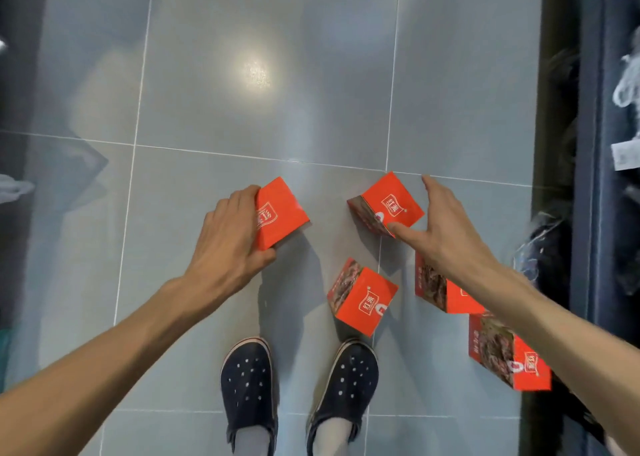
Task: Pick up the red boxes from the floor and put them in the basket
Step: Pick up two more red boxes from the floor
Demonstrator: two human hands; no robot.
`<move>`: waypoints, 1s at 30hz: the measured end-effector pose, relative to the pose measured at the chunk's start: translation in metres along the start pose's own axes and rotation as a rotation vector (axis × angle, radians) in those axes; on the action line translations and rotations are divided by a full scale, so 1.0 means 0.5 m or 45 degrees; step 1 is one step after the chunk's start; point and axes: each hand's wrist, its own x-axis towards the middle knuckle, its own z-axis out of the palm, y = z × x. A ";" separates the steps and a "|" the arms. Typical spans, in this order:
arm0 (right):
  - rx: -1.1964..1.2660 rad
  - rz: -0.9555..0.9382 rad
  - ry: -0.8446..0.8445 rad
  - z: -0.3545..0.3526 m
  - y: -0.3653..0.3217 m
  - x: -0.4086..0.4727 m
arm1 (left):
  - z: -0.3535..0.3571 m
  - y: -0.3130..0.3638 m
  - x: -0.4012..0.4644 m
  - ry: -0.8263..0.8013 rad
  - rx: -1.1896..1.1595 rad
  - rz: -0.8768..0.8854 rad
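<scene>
Grey tiled floor [214,282], glossy, pale grout lines, bright lamp reflection [255,71] near top centre. Pair of dark perforated clogs [247,377] at bottom centre, toes pointing up-frame. Dark shelf unit [588,109] along right edge, white price label [625,156] on it. Pale cloth [14,187] at left edge.

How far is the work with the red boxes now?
Done: nothing visibly; no basket is in view. In hand: the left hand grips one red box, and the right hand spreads around a second box. Left: three more boxes on the tiled floor.
</scene>
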 end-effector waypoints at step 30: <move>-0.083 -0.062 0.255 -0.339 -0.238 -0.119 | -0.381 0.095 -0.115 0.016 -0.088 -0.051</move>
